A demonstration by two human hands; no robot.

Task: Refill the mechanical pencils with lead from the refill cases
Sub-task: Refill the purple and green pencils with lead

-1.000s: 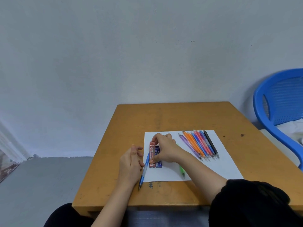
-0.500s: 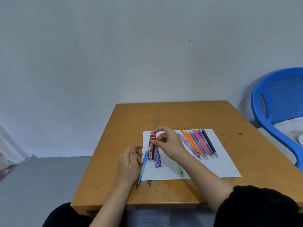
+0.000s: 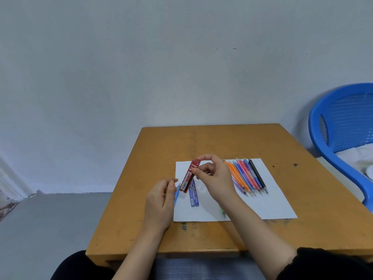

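- Head view, far left: a grey floor (image 3: 50, 229) meets a pale wall (image 3: 141, 67).
- A brown table (image 3: 201, 142) stands in the middle, against the wall.
- The left hand (image 3: 161, 201) rests on the table at the left edge of the paper (image 3: 262, 207). Its fingers are curled and hold a blue pencil (image 3: 176, 193). Only a short bit of that pencil shows.
- Just right of it is the red case (image 3: 188, 176). It is tilted, and its low end is close to the blue pencil.
- A blue case (image 3: 193, 196) lies flat on the paper. Its top end is hidden behind the red case.
- The right hand (image 3: 214, 176) pinches the top of the red case between thumb and first finger. The other fingers are curled in.
- A green pencil (image 3: 223, 212) peeks out from under the right arm, on the paper.
- More pencils (image 3: 248, 176) lie side by side on the right part of the paper, tips toward the person. They are purple, orange, blue, pink and black.
- A black sleeve (image 3: 333, 263) covers the right arm near the bottom corner.
- A blue chair (image 3: 343, 122) stands at the far right, beside the table.
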